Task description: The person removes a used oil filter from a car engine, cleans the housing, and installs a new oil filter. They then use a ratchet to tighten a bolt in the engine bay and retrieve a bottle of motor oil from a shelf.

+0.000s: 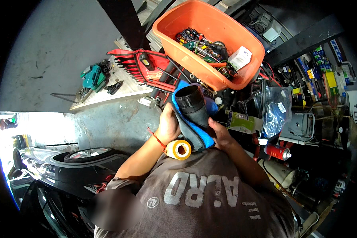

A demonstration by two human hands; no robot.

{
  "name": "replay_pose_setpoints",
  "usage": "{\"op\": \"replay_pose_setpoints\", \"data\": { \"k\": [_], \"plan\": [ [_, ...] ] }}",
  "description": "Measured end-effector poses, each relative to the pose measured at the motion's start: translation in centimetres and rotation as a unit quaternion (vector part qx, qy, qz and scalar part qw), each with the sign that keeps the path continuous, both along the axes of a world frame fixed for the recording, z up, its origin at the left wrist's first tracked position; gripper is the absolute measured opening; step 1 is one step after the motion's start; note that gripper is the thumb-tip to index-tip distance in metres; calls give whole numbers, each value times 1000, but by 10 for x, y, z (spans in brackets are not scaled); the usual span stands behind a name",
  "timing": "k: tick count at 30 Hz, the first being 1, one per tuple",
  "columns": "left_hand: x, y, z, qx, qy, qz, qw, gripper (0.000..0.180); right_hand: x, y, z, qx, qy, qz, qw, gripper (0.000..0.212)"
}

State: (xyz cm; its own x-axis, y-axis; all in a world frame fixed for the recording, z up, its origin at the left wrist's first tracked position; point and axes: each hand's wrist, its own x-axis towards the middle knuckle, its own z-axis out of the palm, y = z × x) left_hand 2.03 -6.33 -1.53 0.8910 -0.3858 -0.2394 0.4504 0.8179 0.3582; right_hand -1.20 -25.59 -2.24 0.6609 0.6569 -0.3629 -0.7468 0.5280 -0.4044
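Note:
A black plastic cylinder with a threaded open end [189, 99], which looks like an oil filter housing, is wrapped in a blue and grey cloth [192, 133]. My left hand [169, 123] is closed on the cloth and cylinder from the left. From the right, my right hand [220, 134] grips the same bundle, its thumb along the cloth. Below my left wrist sits a yellow pleated filter cartridge [177, 150] with a round hole in its end. It lies against my forearm and shirt; what supports it is hidden.
An orange plastic tub [210, 20] of tools and cables stands ahead. Left of it are a red tool roll [156, 61] and a green power tool [93, 77] on a board. A red spray can [277, 152] lies at right. A dark car [59, 170] is at left.

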Motion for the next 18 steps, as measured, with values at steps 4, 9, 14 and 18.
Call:
{"op": "replay_pose_setpoints", "data": {
  "k": [4,9,14,18],
  "plan": [
    [-4,2,-21,10,-29,-26,999,55,3,-4,3,49,69,-1,996,65],
    [-18,16,-11,64,-90,-86,990,86,-4,6,14,-2,113,-50,992,54],
    [-15,0,-4,231,-224,-97,942,68,-27,-29,-25,-274,4,-31,961,37],
    [-23,-4,-21,235,-215,-143,937,76,-89,-89,-58,-640,-145,-213,724,17]
  ]
}}
